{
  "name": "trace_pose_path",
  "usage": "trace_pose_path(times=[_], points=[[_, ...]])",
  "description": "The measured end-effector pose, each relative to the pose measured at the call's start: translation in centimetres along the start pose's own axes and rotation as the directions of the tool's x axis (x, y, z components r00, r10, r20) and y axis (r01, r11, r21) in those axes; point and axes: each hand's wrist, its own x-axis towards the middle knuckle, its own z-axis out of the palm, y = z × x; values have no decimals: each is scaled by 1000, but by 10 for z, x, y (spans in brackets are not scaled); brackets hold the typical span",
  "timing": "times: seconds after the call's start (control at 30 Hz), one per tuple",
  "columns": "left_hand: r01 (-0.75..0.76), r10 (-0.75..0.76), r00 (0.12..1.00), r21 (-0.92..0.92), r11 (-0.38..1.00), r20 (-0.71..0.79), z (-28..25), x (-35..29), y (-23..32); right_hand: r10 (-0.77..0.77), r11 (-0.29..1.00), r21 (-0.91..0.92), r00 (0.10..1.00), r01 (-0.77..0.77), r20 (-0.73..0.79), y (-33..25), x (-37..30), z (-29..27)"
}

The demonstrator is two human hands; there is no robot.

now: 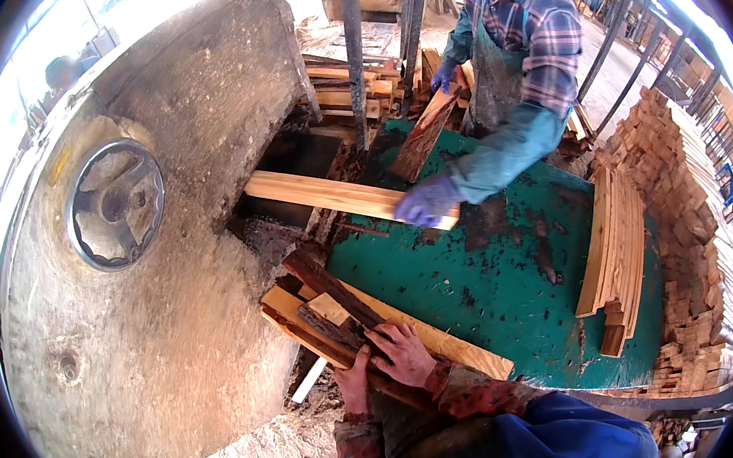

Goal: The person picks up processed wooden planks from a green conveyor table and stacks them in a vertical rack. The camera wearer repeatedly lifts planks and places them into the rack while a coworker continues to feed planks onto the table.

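At the near left edge of the green tabletop [440, 283] lies a loose pile of bark-edged boards. My left hand [355, 383] is closed round the side of the nearest bark-edged board [310, 335]; part of its grip is hidden. Beside it, my right hand [404, 357] lies on the pile with its fingers apart, touching a dark bark-covered strip [336, 285]. A pale board [444, 336] extends from under the pile toward the right. Across the table, a co-worker's purple-gloved hand [427, 201] is on a long pale plank [320, 189] that reaches into the machine opening.
A large machine housing [194, 329] with a handwheel [115, 204] stands at left. The co-worker's other gloved hand [442, 77] is at a bark-edged board [428, 134]. Several cut strips [613, 248] lie on the table's right; stacked timber [672, 170] rises beyond.
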Motion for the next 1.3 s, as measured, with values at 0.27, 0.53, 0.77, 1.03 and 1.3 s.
trace_pose_path(times=[0.27, 0.53, 0.77, 1.03, 1.3], points=[[-22, 22, 1000, 8, 1000, -9, 1, -2, 1, -13, 1000, 5, 1000, 13, -9, -2, 1, -3], [-70, 70, 997, 24, 997, -25, 3, -2, 1, -18, 1000, 18, 1000, 18, -1, -1, 3, -5], [-81, 81, 997, -3, 997, -13, 7, -6, 8, -24, 999, 22, 1000, 24, -3, 0, 3, -5], [-70, 70, 997, 16, 997, -16, 3, -5, 5, -26, 999, 38, 1000, 25, 10, -1, 3, -5], [-94, 93, 996, -69, 993, -16, 9, -8, 8, -25, 999, 26, 999, 24, 25, -2, 4, -9]])
